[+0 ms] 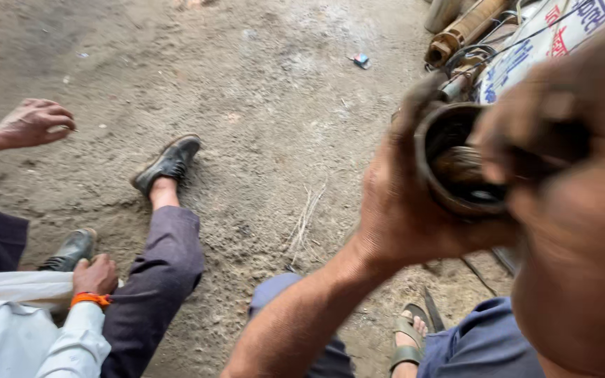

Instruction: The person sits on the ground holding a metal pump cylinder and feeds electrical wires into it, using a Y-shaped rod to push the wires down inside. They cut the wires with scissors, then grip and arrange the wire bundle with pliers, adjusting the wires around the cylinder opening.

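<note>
The left hand [404,203] wraps around the outside of a dark, grimy metal cylinder [456,164], fingers curled over its rim at about 12 o'clock and the palm pressed to its side at 9 o'clock. The cylinder is held up close to the camera, its open mouth facing the viewer, and something brownish sits inside the bore. The right hand [561,126] is very near the lens and blurred; it covers the cylinder's 3 o'clock side, its fingers closed against the rim, touching it. Both hands grip the same piece, well above the dirt floor [267,105].

Beyond the cylinder, toward 1 o'clock, lies a heap of parts: a rusty brown tube [465,31], dark cables and a white printed sheet [547,42]. A small scrap of coloured wrapper [361,60] lies on the floor at 12 o'clock.

At 6 o'clock the person's own sandalled foot [407,336] rests on the floor.

At 9 o'clock another person sits on the floor, in dark trousers and a white shirt. One black shoe [169,162] points away, a second shoe [71,250] sits nearer. That person's one hand [33,122] rests on the floor at 10 o'clock; the other hand [94,274], with an orange wristband [89,299], rests by the knee.
</note>
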